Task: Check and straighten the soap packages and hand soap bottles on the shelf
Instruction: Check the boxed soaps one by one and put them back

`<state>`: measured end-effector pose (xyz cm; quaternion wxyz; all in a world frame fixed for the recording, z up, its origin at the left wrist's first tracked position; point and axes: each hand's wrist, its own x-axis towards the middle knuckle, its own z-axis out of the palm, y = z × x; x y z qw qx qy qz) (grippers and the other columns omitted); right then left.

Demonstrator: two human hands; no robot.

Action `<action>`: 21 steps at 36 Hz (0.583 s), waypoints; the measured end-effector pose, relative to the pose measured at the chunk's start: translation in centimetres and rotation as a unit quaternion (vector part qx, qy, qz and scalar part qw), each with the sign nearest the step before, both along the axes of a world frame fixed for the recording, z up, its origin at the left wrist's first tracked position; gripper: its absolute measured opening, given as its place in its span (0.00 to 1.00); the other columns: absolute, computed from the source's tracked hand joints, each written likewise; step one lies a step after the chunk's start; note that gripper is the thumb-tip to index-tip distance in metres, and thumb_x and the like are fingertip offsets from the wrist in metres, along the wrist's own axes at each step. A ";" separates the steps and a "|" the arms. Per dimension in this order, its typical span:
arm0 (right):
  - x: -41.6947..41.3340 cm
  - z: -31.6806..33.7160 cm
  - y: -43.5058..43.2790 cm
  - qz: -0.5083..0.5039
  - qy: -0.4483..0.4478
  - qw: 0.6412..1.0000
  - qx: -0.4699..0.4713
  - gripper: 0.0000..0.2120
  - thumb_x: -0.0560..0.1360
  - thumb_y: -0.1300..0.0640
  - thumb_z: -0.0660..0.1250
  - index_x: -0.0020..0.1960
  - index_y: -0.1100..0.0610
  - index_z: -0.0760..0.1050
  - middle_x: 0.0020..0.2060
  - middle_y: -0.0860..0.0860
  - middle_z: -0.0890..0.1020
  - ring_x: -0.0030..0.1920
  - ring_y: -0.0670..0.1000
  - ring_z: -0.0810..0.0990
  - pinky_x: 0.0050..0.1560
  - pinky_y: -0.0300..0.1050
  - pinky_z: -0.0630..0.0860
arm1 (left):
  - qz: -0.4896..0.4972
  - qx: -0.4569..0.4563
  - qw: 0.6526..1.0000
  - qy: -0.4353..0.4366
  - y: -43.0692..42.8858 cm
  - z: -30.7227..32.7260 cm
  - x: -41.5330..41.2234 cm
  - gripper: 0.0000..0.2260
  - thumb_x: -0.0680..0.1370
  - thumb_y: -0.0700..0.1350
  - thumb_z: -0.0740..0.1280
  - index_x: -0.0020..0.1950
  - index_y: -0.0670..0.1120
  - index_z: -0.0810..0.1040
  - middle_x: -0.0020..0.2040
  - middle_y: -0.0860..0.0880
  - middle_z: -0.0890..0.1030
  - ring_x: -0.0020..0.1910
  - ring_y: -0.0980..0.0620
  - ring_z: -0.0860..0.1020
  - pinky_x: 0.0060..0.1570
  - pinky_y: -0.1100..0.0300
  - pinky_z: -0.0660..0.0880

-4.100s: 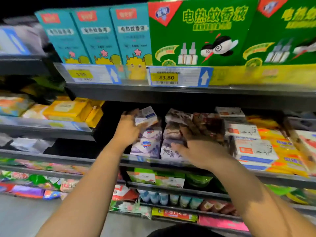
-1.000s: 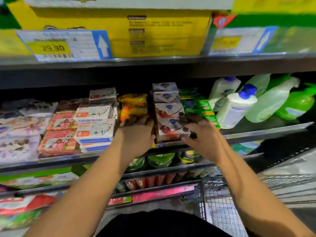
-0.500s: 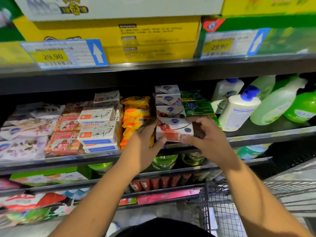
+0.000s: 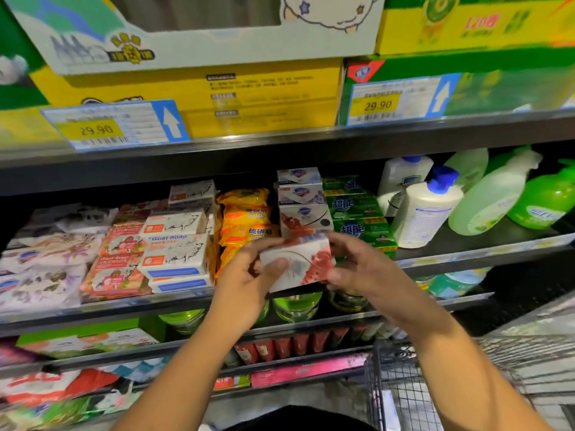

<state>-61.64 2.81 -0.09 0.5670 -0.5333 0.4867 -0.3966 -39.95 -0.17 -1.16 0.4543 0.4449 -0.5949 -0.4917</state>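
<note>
Two hands hold one soap box (image 4: pixel 298 263) between them. The left hand (image 4: pixel 244 279) grips its left end, with the thumb on the front. The right hand (image 4: pixel 357 270) pinches its right end. A stack of soap boxes (image 4: pixel 303 217) sits just behind the hands. Hand soap bottles (image 4: pixel 426 209) stand right of the right hand.

Your left hand (image 4: pixel 249 275): grips the left end of the soap box (image 4: pixel 298 259), with your thumb across its front
Your right hand (image 4: pixel 364 272): pinches the right end of the same box
Soap box: white with a red pattern, tilted, held in front of the stack of soap boxes (image 4: pixel 300 197)
Beside the stack: yellow soap packs (image 4: pixel 244 213) to its left, green soap packs (image 4: pixel 354 206) to its right
Far right of the shelf (image 4: pixel 124 306): hand soap bottles (image 4: pixel 426 209), several leaning
Lower right: wire cart (image 4: pixel 404 384)
</note>
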 end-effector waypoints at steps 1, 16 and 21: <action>-0.1 0.0 0.1 0.003 -0.006 1.000 -0.006 0.36 0.70 0.57 0.79 0.73 0.46 0.68 0.61 0.52 0.80 0.57 0.55 0.82 0.54 0.45 0.80 | 0.011 0.050 0.997 0.054 0.1 0.3 -0.2 0.09 0.77 0.42 0.69 0.55 0.52 0.80 0.47 0.56 0.84 0.46 0.61 0.82 0.41 0.68 0.77; -0.2 -0.2 0.0 -0.118 -0.066 0.990 -0.040 0.17 0.68 0.52 0.74 0.56 0.50 0.80 0.49 0.49 0.86 0.50 0.48 0.85 0.47 0.38 0.79 | -0.108 0.155 0.972 0.137 -0.5 1.3 -0.1 0.28 0.69 0.39 0.77 0.67 0.48 0.74 0.64 0.46 0.78 0.52 0.44 0.83 0.45 0.50 0.83; 0.3 0.4 -0.2 -0.135 -0.068 0.988 -0.004 0.16 0.68 0.41 0.70 0.52 0.47 0.81 0.45 0.56 0.85 0.39 0.54 0.83 0.42 0.49 0.80 | -0.101 0.053 0.993 -0.042 -0.6 1.3 0.0 0.29 0.66 0.43 0.80 0.63 0.59 0.75 0.54 0.52 0.83 0.51 0.50 0.83 0.45 0.59 0.80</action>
